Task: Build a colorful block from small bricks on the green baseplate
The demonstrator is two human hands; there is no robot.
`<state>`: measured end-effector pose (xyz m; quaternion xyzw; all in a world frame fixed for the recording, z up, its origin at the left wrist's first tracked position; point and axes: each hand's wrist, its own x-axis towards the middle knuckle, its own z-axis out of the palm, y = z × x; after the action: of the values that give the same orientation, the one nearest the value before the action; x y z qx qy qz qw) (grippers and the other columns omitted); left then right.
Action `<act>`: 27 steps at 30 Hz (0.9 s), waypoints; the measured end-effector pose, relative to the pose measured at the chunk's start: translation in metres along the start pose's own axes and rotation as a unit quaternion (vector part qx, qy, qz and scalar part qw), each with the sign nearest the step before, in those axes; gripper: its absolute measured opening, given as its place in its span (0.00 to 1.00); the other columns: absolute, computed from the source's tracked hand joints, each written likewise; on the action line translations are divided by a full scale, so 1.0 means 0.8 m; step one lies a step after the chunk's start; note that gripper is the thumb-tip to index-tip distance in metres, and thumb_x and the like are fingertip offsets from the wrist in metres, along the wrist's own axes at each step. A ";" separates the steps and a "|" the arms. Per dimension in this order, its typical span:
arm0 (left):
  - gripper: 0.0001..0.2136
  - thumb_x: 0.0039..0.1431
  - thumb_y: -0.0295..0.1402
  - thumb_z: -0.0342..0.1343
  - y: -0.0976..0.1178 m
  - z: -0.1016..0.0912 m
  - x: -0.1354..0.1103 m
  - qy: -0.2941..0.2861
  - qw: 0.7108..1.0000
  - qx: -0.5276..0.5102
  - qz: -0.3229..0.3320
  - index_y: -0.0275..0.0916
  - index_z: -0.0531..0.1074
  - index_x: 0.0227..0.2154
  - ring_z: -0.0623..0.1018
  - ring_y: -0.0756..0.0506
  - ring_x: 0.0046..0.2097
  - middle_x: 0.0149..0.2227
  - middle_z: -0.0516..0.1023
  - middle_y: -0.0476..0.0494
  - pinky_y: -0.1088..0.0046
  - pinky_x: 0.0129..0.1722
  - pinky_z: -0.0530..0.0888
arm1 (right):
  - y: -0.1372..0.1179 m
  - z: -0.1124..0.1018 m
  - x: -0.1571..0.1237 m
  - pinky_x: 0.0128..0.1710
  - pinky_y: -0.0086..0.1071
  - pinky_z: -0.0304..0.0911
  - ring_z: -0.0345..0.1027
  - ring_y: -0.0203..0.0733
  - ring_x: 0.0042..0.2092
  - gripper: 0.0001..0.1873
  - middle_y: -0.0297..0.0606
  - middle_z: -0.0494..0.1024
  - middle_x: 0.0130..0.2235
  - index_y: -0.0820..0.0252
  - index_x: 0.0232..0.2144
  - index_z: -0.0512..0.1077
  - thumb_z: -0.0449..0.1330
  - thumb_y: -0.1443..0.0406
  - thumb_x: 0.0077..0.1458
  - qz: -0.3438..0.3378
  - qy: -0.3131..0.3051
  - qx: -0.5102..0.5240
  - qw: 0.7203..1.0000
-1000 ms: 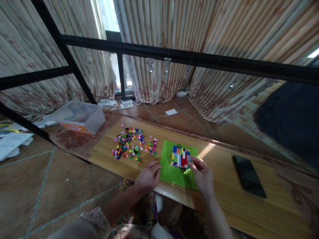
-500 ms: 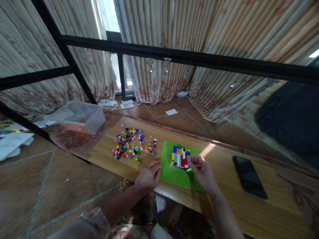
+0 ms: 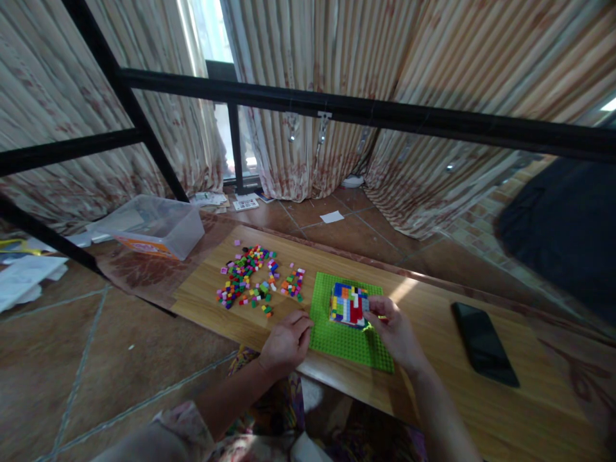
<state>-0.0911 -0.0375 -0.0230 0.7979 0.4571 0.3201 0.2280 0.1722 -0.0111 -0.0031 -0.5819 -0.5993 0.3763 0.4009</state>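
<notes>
A green studded baseplate (image 3: 353, 356) lies on the wooden board. On it sits a low, many-coloured toy brick build (image 3: 347, 305) with blue, yellow, white and red bricks on top. My right hand (image 3: 394, 330) is closed at the build's right edge, thumb and fingertips against it; a small brick between them cannot be made out. Beside the baseplate's left edge rests my left hand (image 3: 287, 340), fingers curled and pressed together, their inside hidden. Loose small toy bricks (image 3: 245, 273) lie scattered to the upper left, with a smaller cluster nearer the baseplate.
A black phone (image 3: 485, 343) lies on the wooden board (image 3: 428, 359) at the right. Left of the board stands a clear plastic box (image 3: 185, 228) with an orange label. A black metal rail (image 3: 269, 96) crosses in front of long curtains (image 3: 332, 154). Papers (image 3: 29, 279) lie at the far left.
Both hands keep almost the same place, the right still at the build's edge. The whole view has shifted very slightly; no brick has visibly moved.
</notes>
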 end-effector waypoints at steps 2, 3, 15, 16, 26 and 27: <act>0.09 0.60 0.25 0.47 0.000 0.001 0.000 -0.002 1.000 0.001 -0.003 0.39 0.72 0.38 0.74 0.47 0.43 0.40 0.72 0.42 0.70 0.46 0.72 | 0.000 0.001 -0.002 0.35 0.35 0.66 0.72 0.43 0.37 0.20 0.41 0.79 0.38 0.58 0.40 0.71 0.62 0.53 0.49 0.003 0.017 0.009 1.000; 0.09 0.60 0.25 0.47 0.000 0.001 0.000 -0.002 1.000 0.001 -0.004 0.39 0.72 0.38 0.74 0.47 0.43 0.40 0.72 0.42 0.70 0.46 0.72 | -0.001 0.002 -0.003 0.35 0.34 0.66 0.72 0.42 0.37 0.20 0.40 0.79 0.38 0.58 0.40 0.71 0.63 0.53 0.49 0.003 0.023 0.016 1.000; 0.09 0.61 0.26 0.46 0.002 0.000 -0.002 -0.001 1.000 -0.002 0.000 0.39 0.71 0.39 0.73 0.47 0.44 0.41 0.72 0.42 0.70 0.47 0.72 | -0.009 0.027 0.002 0.34 0.36 0.67 0.73 0.47 0.38 0.32 0.45 0.79 0.38 0.65 0.44 0.72 0.60 0.45 0.47 0.135 0.165 0.082 0.974; 0.09 0.61 0.25 0.46 0.002 -0.001 -0.002 -0.002 1.000 -0.002 0.000 0.40 0.71 0.39 0.73 0.47 0.44 0.41 0.72 0.42 0.70 0.47 0.72 | -0.011 0.030 0.005 0.35 0.36 0.68 0.73 0.47 0.37 0.32 0.45 0.80 0.38 0.65 0.43 0.73 0.60 0.45 0.46 0.136 0.161 0.084 0.974; 0.10 0.61 0.25 0.47 0.002 -0.001 -0.002 -0.003 1.000 -0.005 -0.001 0.40 0.72 0.39 0.74 0.46 0.44 0.42 0.73 0.42 0.69 0.47 0.73 | -0.006 0.043 0.011 0.33 0.37 0.69 0.74 0.47 0.34 0.30 0.47 0.80 0.35 0.66 0.38 0.75 0.62 0.46 0.44 0.107 0.182 0.096 0.973; 0.10 0.61 0.25 0.47 0.002 -0.001 -0.002 -0.003 1.000 -0.005 -0.002 0.40 0.72 0.39 0.74 0.46 0.44 0.42 0.73 0.42 0.69 0.47 0.73 | -0.004 0.043 0.011 0.33 0.37 0.69 0.74 0.46 0.33 0.29 0.46 0.80 0.35 0.66 0.38 0.75 0.63 0.46 0.44 0.111 0.186 0.102 0.971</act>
<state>-0.0912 -0.0394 -0.0222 0.7968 0.4563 0.3199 0.2338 0.1392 -0.0019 -0.0136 -0.6611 -0.4041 0.3623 0.5181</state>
